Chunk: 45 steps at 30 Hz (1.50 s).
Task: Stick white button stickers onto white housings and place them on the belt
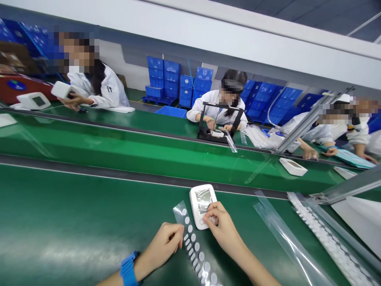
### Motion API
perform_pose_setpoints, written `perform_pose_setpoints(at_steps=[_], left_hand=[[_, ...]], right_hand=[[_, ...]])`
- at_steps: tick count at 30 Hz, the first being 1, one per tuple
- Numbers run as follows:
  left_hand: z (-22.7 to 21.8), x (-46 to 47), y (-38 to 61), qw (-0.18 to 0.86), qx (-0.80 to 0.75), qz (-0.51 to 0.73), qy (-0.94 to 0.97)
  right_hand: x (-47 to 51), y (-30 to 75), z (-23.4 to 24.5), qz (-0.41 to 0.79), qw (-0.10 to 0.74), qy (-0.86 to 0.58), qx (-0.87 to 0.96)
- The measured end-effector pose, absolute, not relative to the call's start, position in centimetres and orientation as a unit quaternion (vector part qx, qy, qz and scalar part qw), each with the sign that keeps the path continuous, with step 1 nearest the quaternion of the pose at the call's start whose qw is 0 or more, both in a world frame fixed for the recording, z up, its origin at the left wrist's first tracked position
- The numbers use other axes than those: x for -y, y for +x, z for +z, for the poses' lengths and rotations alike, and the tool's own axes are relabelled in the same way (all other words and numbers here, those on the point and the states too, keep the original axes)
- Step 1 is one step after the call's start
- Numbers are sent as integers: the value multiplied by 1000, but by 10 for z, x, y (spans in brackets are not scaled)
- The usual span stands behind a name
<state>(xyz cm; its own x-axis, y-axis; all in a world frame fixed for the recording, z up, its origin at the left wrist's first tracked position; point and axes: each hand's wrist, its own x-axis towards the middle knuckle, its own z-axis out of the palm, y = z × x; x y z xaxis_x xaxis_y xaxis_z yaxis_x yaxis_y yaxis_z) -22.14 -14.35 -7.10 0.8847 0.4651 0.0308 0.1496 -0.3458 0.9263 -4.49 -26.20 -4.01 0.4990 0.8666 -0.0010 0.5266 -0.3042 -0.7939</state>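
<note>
A white handheld device with a grey screen (204, 198) lies face up at the far edge of the green bench. My right hand (224, 227) is over its lower right part, with thumb and forefinger pinched at the face. Whatever is in that pinch is too small to make out. Left of the device, a clear strip of white round and oval stickers (193, 238) runs toward me. My left hand (163, 242), with a blue wristband (128, 270), is closed at the strip's left edge. Its fingertips meet the strip, but what they grip is hidden.
To the right lie clear plastic strips (285, 230) and a long stack of sticker strips (330, 246). A green conveyor belt (125, 149) runs beyond the bench, carrying a white device (293, 167). Co-workers sit across it. A metal post (309, 119) stands at right.
</note>
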Motion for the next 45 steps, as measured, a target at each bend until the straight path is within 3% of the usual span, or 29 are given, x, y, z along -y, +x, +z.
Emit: perform_pose_setpoints(at_steps=[11,45], left_hand=[[-68,143,-221,547,-202,131,802],[-67,143,-221,530,-177,113,821]], right_hand=[[261,-47,-34,246,366,-784,437],[266,-47,-38,197,426,-766,439]])
